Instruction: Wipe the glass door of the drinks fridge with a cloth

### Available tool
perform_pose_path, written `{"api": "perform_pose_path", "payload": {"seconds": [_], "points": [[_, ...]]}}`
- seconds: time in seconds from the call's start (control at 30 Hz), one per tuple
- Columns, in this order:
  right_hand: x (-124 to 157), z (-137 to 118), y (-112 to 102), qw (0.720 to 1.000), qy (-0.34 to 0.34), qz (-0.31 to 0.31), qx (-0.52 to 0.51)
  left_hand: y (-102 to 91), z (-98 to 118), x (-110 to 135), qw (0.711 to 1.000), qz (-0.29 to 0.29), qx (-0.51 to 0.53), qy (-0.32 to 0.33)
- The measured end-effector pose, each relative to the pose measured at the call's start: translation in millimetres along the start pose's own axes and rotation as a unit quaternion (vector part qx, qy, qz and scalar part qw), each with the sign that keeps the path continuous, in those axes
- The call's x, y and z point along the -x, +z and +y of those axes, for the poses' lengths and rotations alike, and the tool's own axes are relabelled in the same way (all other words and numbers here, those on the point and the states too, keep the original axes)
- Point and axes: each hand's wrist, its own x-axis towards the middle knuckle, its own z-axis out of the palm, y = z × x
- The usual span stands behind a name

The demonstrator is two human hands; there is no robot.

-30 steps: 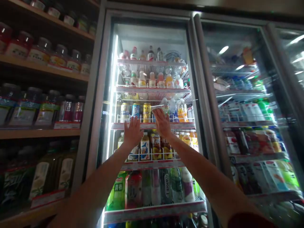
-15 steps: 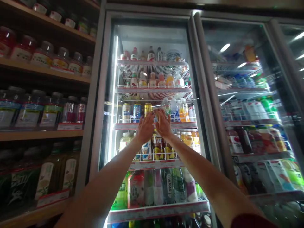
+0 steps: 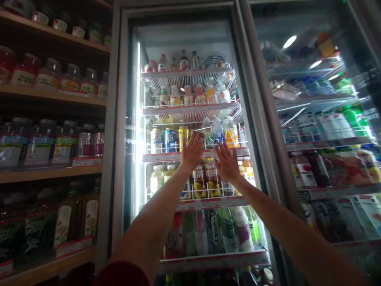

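Note:
My left hand (image 3: pixel 192 151) is raised at the lit fridge's glass door (image 3: pixel 184 35), palm forward, fingers stretched up. A small brownish-white patch (image 3: pixel 201 137) shows beside its fingertips; I cannot make out what it is. To the right and slightly lower, my right hand (image 3: pixel 228 162) has its fingers spread, also palm toward the glass. Neither hand visibly grips anything. Behind them are a yellow can (image 3: pixel 183 137), a blue can (image 3: pixel 170 140), an orange drink bottle (image 3: pixel 230 135) and dark bottles with yellow labels (image 3: pixel 199 183), partly hidden by my hands.
Wooden shelves (image 3: pixel 53 169) with jars and bottles stand on the left. A grey door frame (image 3: pixel 256 99) separates this fridge from another fridge door (image 3: pixel 297 29) on the right, with drinks behind it. Small bottles (image 3: pixel 187 95) line the upper racks.
My hands, close together before, have moved apart. The right hand has shifted right and slightly down, while the left has moved slightly right. The camera view has shifted a little.

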Motion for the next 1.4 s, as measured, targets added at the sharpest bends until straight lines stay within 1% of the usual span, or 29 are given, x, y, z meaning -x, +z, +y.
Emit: {"api": "perform_pose_path", "payload": {"seconds": [0.07,0.13,0.17,0.2,0.23,0.27,0.33,0.37,0.4,0.43,0.47,0.57,0.6,0.63,0.67,0.7,0.8,0.83,0.87,0.9,1.0,1.07,1.1,1.13,1.17,1.2,1.27,1.33,1.4], "points": [[0.9,-1.5,-0.4,1.000,-0.014,-0.008,0.002,-3.8,-26.4,7.9,0.999,0.016,-0.014,-0.046],[1.8,-2.4,-0.7,1.000,-0.018,-0.016,0.000,-9.2,-49.5,17.4,0.991,0.052,-0.029,-0.123],[2.3,-2.9,-0.6,1.000,-0.015,-0.017,0.000,-11.3,-56.9,22.0,0.985,0.069,-0.038,-0.155],[2.8,-3.5,-0.3,1.000,-0.012,-0.018,0.000,-12.7,-60.8,25.9,0.981,0.079,-0.044,-0.170],[3.3,-4.3,0.1,1.000,-0.010,-0.018,0.000,-13.4,-61.6,28.9,0.981,0.079,-0.049,-0.168],[3.6,-5.2,0.5,1.000,-0.011,-0.018,-0.001,-13.6,-60.3,31.2,0.985,0.070,-0.051,-0.147],[4.0,-7.4,1.4,1.000,-0.018,-0.018,-0.003,-14.8,-57.7,34.2,0.995,0.034,-0.046,-0.084],[4.1,-8.7,1.7,1.000,-0.022,-0.018,-0.004,-16.8,-59.5,36.0,0.997,0.019,-0.045,-0.065],[4.3,-10.0,2.1,1.000,-0.022,-0.017,-0.004,-20.2,-64.8,38.6,0.997,0.010,-0.046,-0.063],[4.6,-11.3,2.4,1.000,-0.020,-0.015,-0.004,-24.9,-73.7,42.4,0.996,0.007,-0.049,-0.079],[5.1,-12.8,2.8,1.000,-0.017,-0.014,-0.004,-30.7,-85.6,47.5,0.992,0.012,-0.054,-0.109],[7.5,-16.7,4.2,1.000,-0.006,-0.013,-0.004,-47.1,-124.1,67.7,0.971,0.049,-0.074,-0.224],[8.3,-17.6,4.9,1.000,-0.004,-0.012,-0.006,-49.9,-132.4,73.8,0.961,0.065,-0.079,-0.258],[9.0,-18.3,5.5,1.000,-0.004,-0.010,-0.008,-50.7,-136.8,78.7,0.954,0.075,-0.080,-0.278],[9.5,-18.6,6.2,1.000,-0.004,-0.008,-0.011,-49.7,-137.2,82.0,0.952,0.078,-0.079,-0.284],[9.9,-18.8,6.7,1.000,-0.005,-0.004,-0.013,-47.3,-134.4,83.7,0.955,0.074,-0.075,-0.276],[10.4,-18.5,7.2,1.000,-0.002,-0.003,-0.017,-39.7,-122.3,84.4,0.978,0.035,-0.056,-0.199],[10.4,-18.4,7.0,1.000,-0.001,-0.005,-0.016,-39.2,-122.1,84.9,0.982,0.027,-0.052,-0.182],[10.3,-18.4,6.6,1.000,0.001,-0.007,-0.014,-40.3,-125.0,86.2,0.982,0.028,-0.049,-0.181],[10.2,-18.6,6.1,1.000,0.002,-0.008,-0.011,-42.6,-130.9,88.3,0.979,0.036,-0.049,-0.192],[9.9,-19.6,5.1,1.000,0.005,-0.009,-0.002,-50.8,-152.3,96.3,0.956,0.085,-0.057,-0.276],[9.7,-20.2,5.0,1.000,0.006,-0.007,0.004,-51.2,-153.7,97.7,0.949,0.095,-0.058,-0.296],[9.7,-20.4,5.2,1.000,0.005,-0.006,0.005,-48.9,-147.7,96.1,0.953,0.089,-0.057,-0.284],[9.7,-20.5,5.5,1.000,0.004,-0.005,0.006,-45.2,-137.9,93.0,0.962,0.075,-0.054,-0.258],[9.7,-20.4,5.7,1.000,0.004,-0.003,0.006,-40.4,-125.4,88.9,0.972,0.057,-0.051,-0.223],[9.6,-20.3,5.8,1.000,0.004,-0.003,0.005,-35.4,-112.1,84.2,0.983,0.036,-0.046,-0.174],[9.2,-19.6,5.4,1.000,0.005,-0.010,0.002,-27.8,-90.1,75.8,0.993,0.009,-0.032,-0.117],[8.6,-18.8,3.7,1.000,0.008,-0.022,0.000,-26.9,-82.5,71.7,0.995,-0.004,-0.015,-0.096],[8.1,-18.1,1.0,0.999,0.010,-0.037,0.000,-31.5,-89.6,72.8,0.993,0.004,-0.002,-0.115]]}}
